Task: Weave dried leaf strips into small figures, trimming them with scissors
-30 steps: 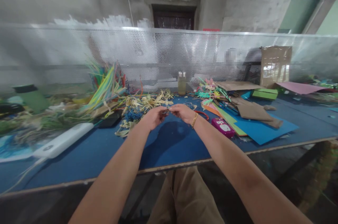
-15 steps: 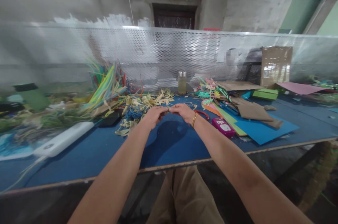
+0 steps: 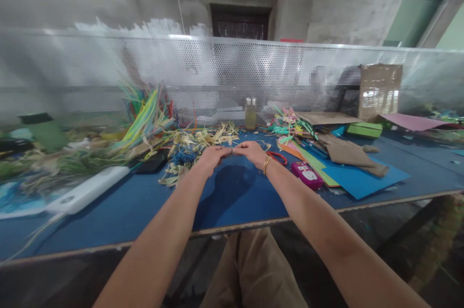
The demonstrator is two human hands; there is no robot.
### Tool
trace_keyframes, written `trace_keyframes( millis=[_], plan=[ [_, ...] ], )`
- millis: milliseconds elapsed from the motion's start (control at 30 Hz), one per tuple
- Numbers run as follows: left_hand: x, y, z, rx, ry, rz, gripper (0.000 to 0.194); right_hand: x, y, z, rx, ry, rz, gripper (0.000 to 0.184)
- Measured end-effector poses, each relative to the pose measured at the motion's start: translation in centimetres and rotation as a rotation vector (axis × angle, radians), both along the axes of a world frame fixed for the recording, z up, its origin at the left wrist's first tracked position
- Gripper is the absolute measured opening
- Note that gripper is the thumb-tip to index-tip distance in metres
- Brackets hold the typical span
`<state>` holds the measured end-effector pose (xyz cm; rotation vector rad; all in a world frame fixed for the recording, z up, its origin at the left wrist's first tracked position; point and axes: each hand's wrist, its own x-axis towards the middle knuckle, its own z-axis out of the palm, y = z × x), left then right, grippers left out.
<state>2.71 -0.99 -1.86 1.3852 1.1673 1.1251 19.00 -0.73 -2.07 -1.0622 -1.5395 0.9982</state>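
Note:
My left hand and my right hand meet fingertip to fingertip above the blue tabletop. Both are pinched closed around something too small to make out. Just behind and left of them lies a heap of pale dried husks, with a tangle of blue fibre at its front. Close to my right wrist are red-handled scissors, partly covered by the wrist. A purple case with a white cartoon figure rests beside my right forearm.
At left are a white power strip, a green tumbler and a bundle of coloured stems. Glass bottles stand at the back before a perforated metal screen. Blue card and brown cardboard lie at right.
Both hands stay almost in place, fingertips still together. The view has shifted very slightly; nothing else visibly moves.

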Motion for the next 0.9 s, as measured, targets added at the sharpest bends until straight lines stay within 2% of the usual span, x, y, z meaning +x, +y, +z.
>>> trace_keyframes(
  millis=[300,500,767,900],
  plan=[
    [-0.07,-0.10,-0.05,0.027,0.107,-0.023,0.022,0.30,0.12,-0.27,0.053,-0.157,-0.015,0.014],
    [0.15,-0.64,0.26,0.062,0.136,-0.038,0.015,0.44,0.35,-0.33,0.035,-0.146,-0.028,0.012],
    [0.17,-0.59,0.10,0.058,0.113,-0.007,0.020,0.44,0.07,-0.06,0.063,-0.214,-0.039,0.014],
    [0.18,-0.57,-0.02,0.069,0.121,-0.008,0.019,0.49,-0.23,0.19,0.100,-0.330,-0.050,0.016]
  ],
)
